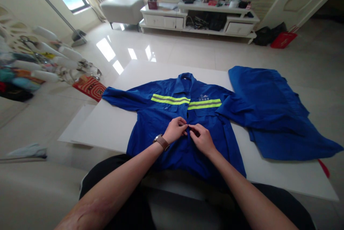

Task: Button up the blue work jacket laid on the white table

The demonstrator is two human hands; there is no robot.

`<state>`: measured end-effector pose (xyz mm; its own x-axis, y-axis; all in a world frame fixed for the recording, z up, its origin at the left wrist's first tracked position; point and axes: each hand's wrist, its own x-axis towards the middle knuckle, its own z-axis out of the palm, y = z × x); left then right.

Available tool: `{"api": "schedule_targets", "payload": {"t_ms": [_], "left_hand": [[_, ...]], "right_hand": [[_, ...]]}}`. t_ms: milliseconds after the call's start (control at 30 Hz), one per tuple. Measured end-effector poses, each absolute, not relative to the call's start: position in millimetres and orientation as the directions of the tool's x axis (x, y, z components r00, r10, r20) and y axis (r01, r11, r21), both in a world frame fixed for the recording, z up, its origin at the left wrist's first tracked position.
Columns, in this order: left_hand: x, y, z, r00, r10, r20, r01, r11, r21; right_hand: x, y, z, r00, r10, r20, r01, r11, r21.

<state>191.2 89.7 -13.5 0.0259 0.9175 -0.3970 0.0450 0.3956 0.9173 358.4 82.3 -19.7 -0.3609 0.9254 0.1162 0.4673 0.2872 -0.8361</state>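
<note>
A blue work jacket with yellow-green reflective strips lies spread on the white table, collar away from me and sleeves out to both sides. My left hand, with a brown-strapped watch on its wrist, pinches the front placket at the middle. Right beside it, my right hand pinches the same placket from the other side, fingertips nearly touching. What exactly sits between the fingertips, a button or just the cloth edge, is too small to make out. Above the hands the placket gapes slightly.
More folded blue clothing lies on the table's right, under the jacket's sleeve. An orange-red bag stands by the left edge. Across the tiled floor are a white TV cabinet, a pale stool and a red bag.
</note>
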Motion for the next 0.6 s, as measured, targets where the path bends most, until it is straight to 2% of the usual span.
{"api": "schedule_targets", "payload": {"t_ms": [200, 600], "left_hand": [[193.6, 90.0, -8.4, -0.029, 0.852, -0.523, -0.138, 0.514, 0.846], [194.5, 90.9, -3.8, -0.067, 0.850, -0.523, -0.135, 0.511, 0.849]], "right_hand": [[359.4, 82.3, -20.5, -0.367, 0.922, 0.120, 0.486, 0.300, -0.821], [358.1, 80.3, -18.6, -0.330, 0.938, 0.104, 0.511, 0.270, -0.816]]}}
